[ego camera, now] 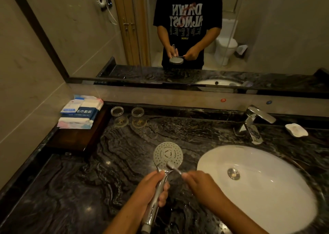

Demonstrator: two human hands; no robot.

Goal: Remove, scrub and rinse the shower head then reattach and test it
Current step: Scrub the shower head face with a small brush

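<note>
A chrome shower head is held face up over the dark marble counter, its round spray plate toward the mirror. My left hand grips its handle, which runs down to the bottom edge of the view. My right hand holds a small toothbrush by its handle. The bristle end rests on the lower right rim of the spray plate. Most of the brush handle is hidden inside my fingers.
A white oval sink lies to the right, with a chrome faucet and a soap dish behind it. Two glass cups and packaged towels stand at the back left. A wall mirror reflects the person.
</note>
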